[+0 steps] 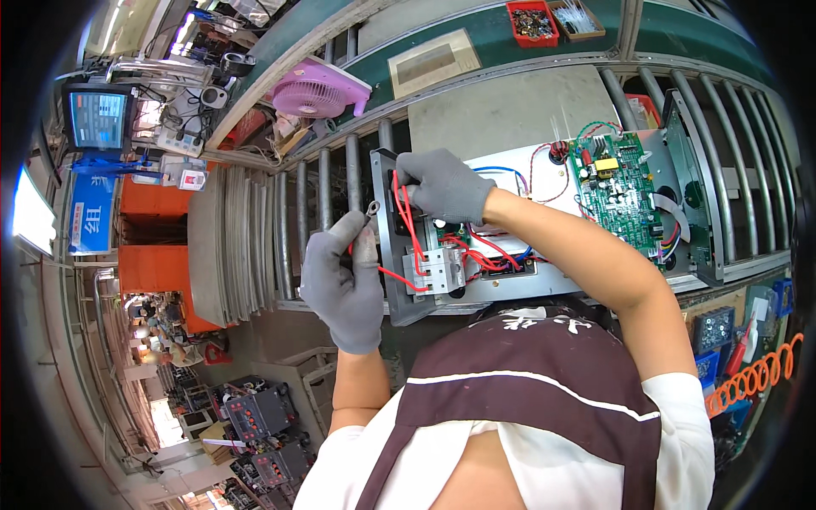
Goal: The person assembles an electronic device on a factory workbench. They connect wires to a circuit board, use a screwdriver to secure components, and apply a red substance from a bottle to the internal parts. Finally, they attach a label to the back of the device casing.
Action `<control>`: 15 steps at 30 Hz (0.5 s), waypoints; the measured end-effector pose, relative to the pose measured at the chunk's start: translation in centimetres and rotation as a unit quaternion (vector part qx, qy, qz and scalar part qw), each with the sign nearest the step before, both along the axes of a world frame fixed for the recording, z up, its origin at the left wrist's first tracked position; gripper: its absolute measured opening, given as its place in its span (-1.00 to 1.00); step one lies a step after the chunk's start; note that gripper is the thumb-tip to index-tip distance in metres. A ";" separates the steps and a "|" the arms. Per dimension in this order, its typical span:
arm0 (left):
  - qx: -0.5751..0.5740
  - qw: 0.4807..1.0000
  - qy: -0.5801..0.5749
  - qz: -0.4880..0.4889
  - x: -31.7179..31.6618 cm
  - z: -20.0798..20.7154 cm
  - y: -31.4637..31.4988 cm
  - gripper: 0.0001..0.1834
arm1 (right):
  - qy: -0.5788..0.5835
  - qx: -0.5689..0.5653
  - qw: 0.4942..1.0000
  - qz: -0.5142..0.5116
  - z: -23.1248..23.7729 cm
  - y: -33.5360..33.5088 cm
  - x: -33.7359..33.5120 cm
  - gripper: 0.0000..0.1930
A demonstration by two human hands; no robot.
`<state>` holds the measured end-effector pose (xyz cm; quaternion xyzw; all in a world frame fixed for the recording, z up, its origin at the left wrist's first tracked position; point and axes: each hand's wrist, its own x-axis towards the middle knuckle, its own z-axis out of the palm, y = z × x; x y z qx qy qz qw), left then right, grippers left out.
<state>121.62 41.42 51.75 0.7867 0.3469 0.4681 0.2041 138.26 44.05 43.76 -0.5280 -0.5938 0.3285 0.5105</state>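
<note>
My gloved left hand is outside the metal end panel, pinching a red wire. A ring terminal on the end of that wire stands up beyond my fingertips. My gloved right hand reaches over the inner side of the panel, its fingers curled on red wires; its fingertips are partly hidden. Below it, a white circuit breaker has several red wires running into it. The open metal chassis lies across the rollers, with a green circuit board at its right side.
Metal rollers run on both sides of the chassis. Beyond it are a pink fan, a red bin of small parts and a box of white strips. Stacked grey panels stand left. An orange coiled hose hangs at right.
</note>
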 end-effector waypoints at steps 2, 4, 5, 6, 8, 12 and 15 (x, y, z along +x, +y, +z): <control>0.038 0.998 0.050 0.011 0.4 0.4 0.1 -0.82 | -0.009 0.015 1.000 -0.010 -0.1 0.0 -0.4 -0.85; 0.066 0.996 0.066 0.011 1.0 0.5 0.1 -0.82 | 0.008 0.020 1.000 -0.016 -0.5 0.0 -0.5 -0.87; 0.080 0.994 0.073 0.010 1.3 0.5 0.1 -0.82 | 0.017 0.023 0.999 -0.020 -0.6 0.0 -0.5 -0.87; 0.066 0.995 0.078 0.005 1.5 0.4 0.2 -0.82 | 0.071 -0.019 0.997 0.002 -0.6 0.1 -0.3 -0.88; 0.039 0.995 0.088 0.004 1.4 0.0 0.1 -0.82 | 0.179 -0.101 0.977 0.055 -0.2 0.3 0.2 -0.89; 0.019 0.998 0.063 0.023 1.7 -0.6 0.0 -0.81 | 0.195 -0.136 0.964 0.117 0.5 0.4 0.7 -0.90; 0.100 0.982 0.160 0.003 2.6 -0.1 0.0 -0.80 | 0.020 0.040 0.997 0.064 -1.8 1.6 0.6 -0.87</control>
